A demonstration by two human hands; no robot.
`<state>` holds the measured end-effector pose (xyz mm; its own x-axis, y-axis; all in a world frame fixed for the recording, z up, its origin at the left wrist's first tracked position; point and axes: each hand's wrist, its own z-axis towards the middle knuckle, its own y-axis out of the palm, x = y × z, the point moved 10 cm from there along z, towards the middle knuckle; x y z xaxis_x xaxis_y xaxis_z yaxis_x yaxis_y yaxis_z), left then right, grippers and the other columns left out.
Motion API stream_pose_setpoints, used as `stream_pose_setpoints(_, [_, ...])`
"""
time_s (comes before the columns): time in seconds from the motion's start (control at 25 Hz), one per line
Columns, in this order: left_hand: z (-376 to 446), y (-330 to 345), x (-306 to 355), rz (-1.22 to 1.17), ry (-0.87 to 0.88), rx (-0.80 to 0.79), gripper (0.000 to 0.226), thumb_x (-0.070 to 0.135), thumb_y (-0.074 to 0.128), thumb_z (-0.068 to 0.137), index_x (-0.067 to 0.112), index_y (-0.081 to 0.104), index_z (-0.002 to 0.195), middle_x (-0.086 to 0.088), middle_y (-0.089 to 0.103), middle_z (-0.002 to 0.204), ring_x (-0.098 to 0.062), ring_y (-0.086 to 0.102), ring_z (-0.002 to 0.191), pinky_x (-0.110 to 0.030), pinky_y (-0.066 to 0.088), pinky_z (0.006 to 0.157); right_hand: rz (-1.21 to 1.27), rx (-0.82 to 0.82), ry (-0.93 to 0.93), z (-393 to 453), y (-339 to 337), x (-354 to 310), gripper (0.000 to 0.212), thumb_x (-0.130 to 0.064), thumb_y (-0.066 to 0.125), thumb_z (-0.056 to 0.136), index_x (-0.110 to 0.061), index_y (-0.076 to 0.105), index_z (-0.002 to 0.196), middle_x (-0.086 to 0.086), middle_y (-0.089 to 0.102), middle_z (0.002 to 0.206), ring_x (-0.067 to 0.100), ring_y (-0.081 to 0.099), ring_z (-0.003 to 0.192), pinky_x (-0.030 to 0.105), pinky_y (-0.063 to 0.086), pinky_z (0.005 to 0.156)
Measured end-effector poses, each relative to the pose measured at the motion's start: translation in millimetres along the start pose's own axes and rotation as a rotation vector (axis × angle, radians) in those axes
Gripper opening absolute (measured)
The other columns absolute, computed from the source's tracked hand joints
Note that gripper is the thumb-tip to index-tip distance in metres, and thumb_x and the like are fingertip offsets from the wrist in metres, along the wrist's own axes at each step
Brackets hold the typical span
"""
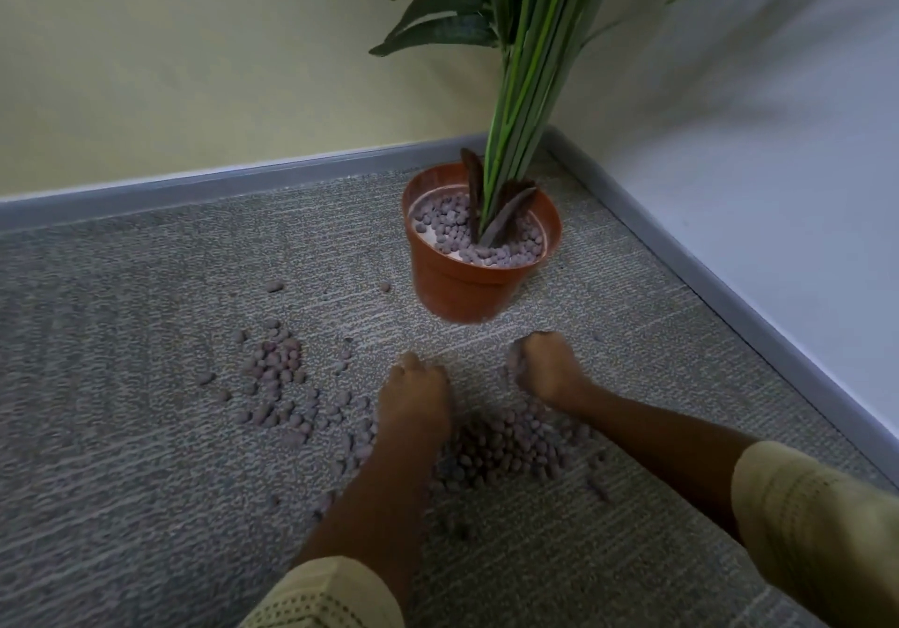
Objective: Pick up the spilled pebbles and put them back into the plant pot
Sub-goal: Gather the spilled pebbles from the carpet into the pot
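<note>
An orange plant pot (467, 294) stands on the carpet in the corner, its top covered with pinkish-grey pebbles around green stems. Spilled pebbles (277, 384) lie scattered on the carpet to the left, and a denser patch of pebbles (506, 447) lies between my forearms. My left hand (416, 396) is curled into a fist above the carpet, just in front of the pot. My right hand (545, 367) is also curled, with pebbles showing at its fingers. What the left fist holds is hidden.
A grey skirting board (219, 184) runs along the yellow wall behind the pot, and another along the white wall (778, 189) on the right. Long green leaves (452, 29) hang over the pot. Two stray pebbles (275, 286) lie left of the pot.
</note>
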<state>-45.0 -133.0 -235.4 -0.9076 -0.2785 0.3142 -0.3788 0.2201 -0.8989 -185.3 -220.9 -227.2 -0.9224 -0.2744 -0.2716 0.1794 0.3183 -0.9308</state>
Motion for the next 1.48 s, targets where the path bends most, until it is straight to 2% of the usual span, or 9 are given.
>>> stream_pose_setpoints(0.12, [-1.6, 12.0, -18.4, -0.071, -0.015, -0.039, 0.034, 0.006, 0.051, 0.086, 0.012, 0.055, 0.119, -0.017, 0.044, 0.124, -0.035, 0.052, 0.113, -0.043, 0.046, 0.1, 0.28, -0.097, 0.09, 1.2, 1.3, 14.1, 0.019, 0.004, 0.071, 0.069, -0.014, 0.066, 0.064, -0.002, 0.063, 0.06, 0.01, 0.063, 0.055, 0.015, 0.049, 0.052])
stream_pose_setpoints(0.2, [2.6, 12.6, -22.2, -0.105, 0.007, -0.047, 0.034, 0.005, 0.056, 0.081, 0.013, 0.057, 0.114, -0.015, 0.046, 0.12, -0.036, 0.057, 0.108, -0.045, 0.048, 0.097, 0.45, -0.115, 0.141, -1.1, -11.1, 12.7, 0.017, 0.006, 0.074, 0.067, -0.01, 0.067, 0.066, -0.002, 0.065, 0.055, 0.007, 0.06, 0.043, 0.02, 0.053, 0.048])
stream_pose_setpoints(0.44, [3.5, 8.2, -21.2, -0.099, 0.04, 0.01, 0.026, 0.002, 0.048, 0.084, 0.009, 0.062, 0.105, -0.014, 0.058, 0.112, -0.033, 0.061, 0.103, -0.041, 0.05, 0.091, 0.511, -0.288, -0.101, -1.9, -119.9, -62.9, 0.018, 0.007, 0.069, 0.074, 0.004, 0.067, 0.091, 0.005, 0.071, 0.069, 0.011, 0.066, 0.055, 0.02, 0.057, 0.057])
stream_pose_setpoints(0.6, [-1.5, 5.8, -25.6, -0.092, -0.001, 0.035, 0.027, 0.002, 0.049, 0.086, 0.009, 0.061, 0.11, -0.015, 0.057, 0.116, -0.034, 0.06, 0.106, -0.042, 0.05, 0.093, 0.574, 0.053, -0.15, 13.2, -161.8, -76.0, 0.015, 0.007, 0.071, 0.073, -0.002, 0.071, 0.084, 0.005, 0.07, 0.063, 0.018, 0.068, 0.06, 0.034, 0.061, 0.066])
stream_pose_setpoints(0.88, [-7.0, 2.6, -29.5, -0.218, 0.037, 0.03, 0.024, 0.004, 0.051, 0.08, 0.018, 0.067, 0.092, -0.01, 0.068, 0.104, -0.027, 0.064, 0.096, -0.03, 0.05, 0.085, 0.421, 0.482, -0.157, 2.9, -169.4, -59.5, 0.016, -0.004, 0.068, 0.079, -0.012, 0.073, 0.092, 0.002, 0.07, 0.09, 0.012, 0.065, 0.079, 0.0, 0.043, 0.064])
stream_pose_setpoints(1.0, [-10.4, -1.9, -33.6, -0.266, 0.044, 0.008, 0.022, 0.006, 0.057, 0.078, 0.02, 0.069, 0.091, -0.007, 0.069, 0.099, -0.025, 0.066, 0.094, -0.026, 0.048, 0.08, 0.405, 0.665, -0.274, -30.5, -160.7, -62.8, 0.014, -0.005, 0.059, 0.085, -0.014, 0.069, 0.089, -0.002, 0.061, 0.089, 0.007, 0.054, 0.071, 0.006, 0.044, 0.061])
stream_pose_setpoints(1.28, [-10.9, 7.1, -40.3, -0.258, -0.01, -0.092, 0.015, 0.006, 0.063, 0.075, 0.016, 0.071, 0.083, -0.014, 0.072, 0.099, -0.029, 0.067, 0.096, -0.032, 0.053, 0.085, -0.253, -0.058, -0.358, -31.1, 19.1, -43.8, 0.033, -0.008, 0.045, 0.095, -0.011, 0.054, 0.127, 0.014, 0.051, 0.137, 0.029, 0.046, 0.126, 0.04, 0.04, 0.107])
stream_pose_setpoints(1.36, [-13.9, 0.3, -41.1, -0.327, -0.025, -0.05, 0.011, 0.008, 0.063, 0.076, 0.014, 0.071, 0.08, -0.013, 0.074, 0.092, -0.028, 0.069, 0.088, -0.033, 0.056, 0.08, -0.3, -0.053, -0.344, -33.6, 28.4, -42.0, 0.035, -0.001, 0.047, 0.09, -0.006, 0.056, 0.123, 0.017, 0.053, 0.132, 0.032, 0.05, 0.12, 0.04, 0.044, 0.101])
stream_pose_setpoints(1.48, [-18.6, -42.9, -32.3, -0.764, -0.063, 0.171, 0.009, 0.012, 0.063, 0.084, 0.016, 0.069, 0.078, -0.006, 0.073, 0.077, -0.021, 0.068, 0.068, -0.04, 0.061, 0.07, -0.395, 0.0, -0.325, -36.6, 25.9, -52.3, 0.025, 0.007, 0.055, 0.078, -0.001, 0.065, 0.1, 0.015, 0.063, 0.107, 0.028, 0.06, 0.097, 0.034, 0.051, 0.08])
